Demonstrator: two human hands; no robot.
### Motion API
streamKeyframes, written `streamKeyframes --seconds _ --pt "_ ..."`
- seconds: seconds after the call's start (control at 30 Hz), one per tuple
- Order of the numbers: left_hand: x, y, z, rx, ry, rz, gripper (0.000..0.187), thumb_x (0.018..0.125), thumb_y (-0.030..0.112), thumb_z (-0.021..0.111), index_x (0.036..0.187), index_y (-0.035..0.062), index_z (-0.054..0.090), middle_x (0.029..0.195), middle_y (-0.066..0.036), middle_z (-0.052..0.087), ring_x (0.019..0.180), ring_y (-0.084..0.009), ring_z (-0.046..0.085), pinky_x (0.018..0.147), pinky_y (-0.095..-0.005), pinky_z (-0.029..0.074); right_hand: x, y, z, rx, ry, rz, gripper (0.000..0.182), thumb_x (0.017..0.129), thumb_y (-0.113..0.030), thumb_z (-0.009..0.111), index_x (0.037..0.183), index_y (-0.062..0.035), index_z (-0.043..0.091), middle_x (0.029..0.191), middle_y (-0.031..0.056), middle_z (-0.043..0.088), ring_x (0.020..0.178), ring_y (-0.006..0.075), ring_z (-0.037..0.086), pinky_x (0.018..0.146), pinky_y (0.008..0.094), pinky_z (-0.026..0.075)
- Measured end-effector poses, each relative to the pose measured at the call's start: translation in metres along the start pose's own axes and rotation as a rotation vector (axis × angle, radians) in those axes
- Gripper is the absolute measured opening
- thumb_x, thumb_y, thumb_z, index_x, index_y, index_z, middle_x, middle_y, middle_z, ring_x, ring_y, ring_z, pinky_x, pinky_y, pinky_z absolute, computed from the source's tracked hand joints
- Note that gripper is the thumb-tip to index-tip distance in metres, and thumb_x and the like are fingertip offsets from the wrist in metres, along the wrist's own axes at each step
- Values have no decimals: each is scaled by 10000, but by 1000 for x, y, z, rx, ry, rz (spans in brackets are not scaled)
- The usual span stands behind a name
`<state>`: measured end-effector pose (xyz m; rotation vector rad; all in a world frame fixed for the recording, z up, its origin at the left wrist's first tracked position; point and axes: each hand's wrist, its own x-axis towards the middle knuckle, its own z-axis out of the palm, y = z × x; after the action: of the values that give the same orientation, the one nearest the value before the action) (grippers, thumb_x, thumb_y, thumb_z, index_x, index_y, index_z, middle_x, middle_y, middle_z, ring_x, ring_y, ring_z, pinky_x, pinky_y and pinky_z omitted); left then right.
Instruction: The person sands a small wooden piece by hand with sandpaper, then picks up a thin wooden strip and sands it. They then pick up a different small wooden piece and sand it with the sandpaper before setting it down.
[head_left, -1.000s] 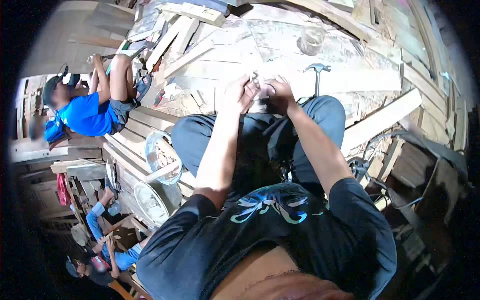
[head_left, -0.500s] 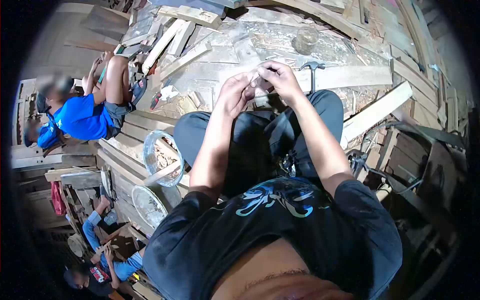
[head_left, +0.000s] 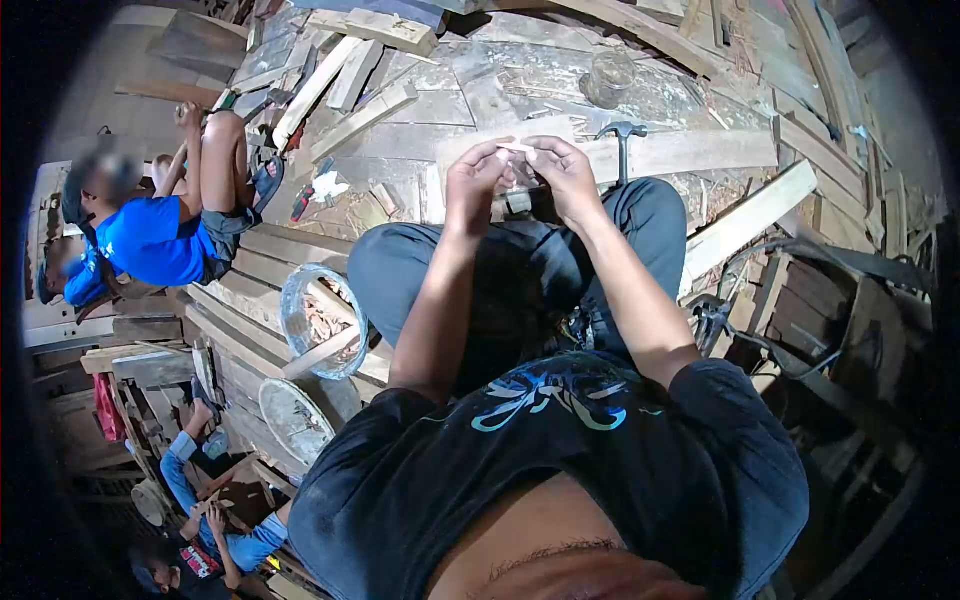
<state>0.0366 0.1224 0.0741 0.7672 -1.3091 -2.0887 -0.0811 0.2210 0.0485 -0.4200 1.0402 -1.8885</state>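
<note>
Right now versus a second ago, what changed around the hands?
The right hand moved forward and in toward the left hand. The fingers of both now hold a thin pale piece crosswise between them; the earlier pictures don't settle when it was grasped. Unchanged: hammer by the right knee, bucket of scraps by the left.
</note>
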Motion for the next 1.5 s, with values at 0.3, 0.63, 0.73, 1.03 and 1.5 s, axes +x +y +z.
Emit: streamKeyframes --seconds 0.3,0.63,0.73,1.03,1.5 --pt "14 -30 -7 147 159 -49 151 990 85 555 1056 -27 631 835 -50 662 675 -76 592 609 -204 472 12 33 -44 -635 10 -116 121 946 -108 658 982 3 691 913 54 711 813 74 633 775 241 503" --pt "36 -90 -33 924 338 106 170 866 163 681 870 -4 711 671 -134 671 595 -228 629 614 -345 505 32 92 -97 -1733 -151 -635 394 940 -313 593 1301 -156 605 1407 78 547 1305 276 484 1064 456 359" --pt "40 -85 -16 951 433 75 186 866 167 672 892 -13 710 740 -184 684 667 -278 654 673 -359 520 34 93 -95 -1725 -109 -675 358 955 -332 566 1274 -180 625 1388 47 563 1289 248 493 1045 446 366" --pt "38 -129 -20 1285 233 433 235 895 162 543 977 3 694 946 -249 604 883 -430 586 802 -511 471 34 90 -102 -1535 -60 -665 329 830 -102 611 1150 -132 685 1329 41 620 1245 252 532 1004 448 388" --pt "45 -134 -17 1365 299 388 165 856 111 624 939 -4 709 924 -248 631 883 -437 615 799 -511 494 34 85 -99 -1444 -1 -651 254 854 -132 550 1042 -140 720 1309 45 647 1233 277 560 1020 453 400"
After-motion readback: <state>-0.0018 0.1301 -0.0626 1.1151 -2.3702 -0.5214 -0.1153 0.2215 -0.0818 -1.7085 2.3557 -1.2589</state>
